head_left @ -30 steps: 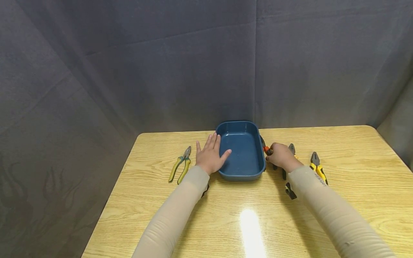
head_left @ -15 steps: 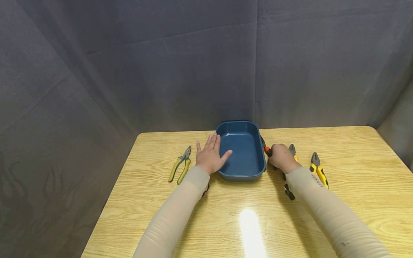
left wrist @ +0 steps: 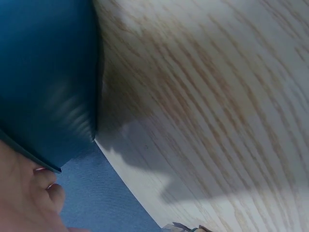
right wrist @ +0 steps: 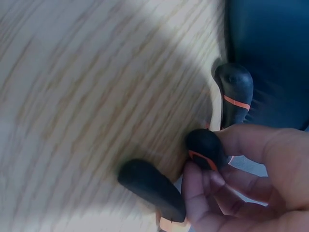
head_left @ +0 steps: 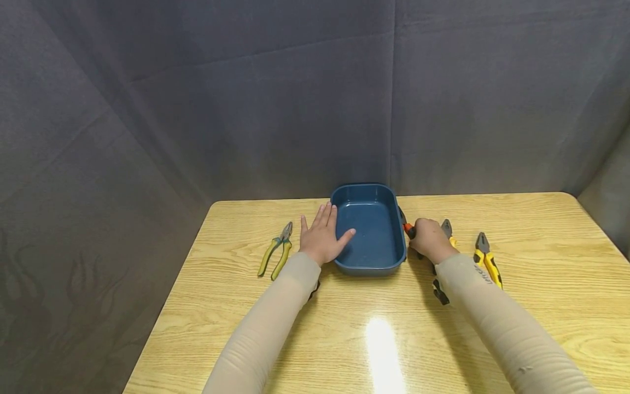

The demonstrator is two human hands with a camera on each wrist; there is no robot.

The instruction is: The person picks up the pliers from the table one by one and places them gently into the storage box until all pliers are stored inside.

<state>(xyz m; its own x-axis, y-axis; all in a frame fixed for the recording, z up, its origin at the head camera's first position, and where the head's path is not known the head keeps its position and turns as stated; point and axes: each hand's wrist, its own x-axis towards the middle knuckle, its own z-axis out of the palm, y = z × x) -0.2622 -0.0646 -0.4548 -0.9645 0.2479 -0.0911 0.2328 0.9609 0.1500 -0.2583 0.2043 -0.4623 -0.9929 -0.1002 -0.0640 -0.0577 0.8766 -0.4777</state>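
Note:
In the head view a deep blue rectangular tray [head_left: 369, 232] stands near the table's back edge. My left hand [head_left: 321, 236] rests on its left rim, fingers spread and straight. Close by the tray's right wall is a pair of pliers [head_left: 407, 227] with red-and-black handles. My right hand [head_left: 429, 239] pinches one handle [right wrist: 205, 147] between thumb and fingers, as the right wrist view shows. The other handle [right wrist: 236, 92] lies along the tray wall. The head of these pliers is largely hidden beside the tray.
Left of the tray lie yellow-green pliers [head_left: 275, 251]. Yellow-black pliers [head_left: 487, 260] lie far right, and another pair [head_left: 447, 229] sits partly behind my right hand. A black tool end [head_left: 440, 291] shows under the right sleeve, a dark piece [head_left: 314, 290] beside the left. Grey cloth [head_left: 295, 109] hangs behind.
My right hand has shifted very slightly and its fingertips have drawn in around the pliers' handle. My left hand and the tray keep their places.

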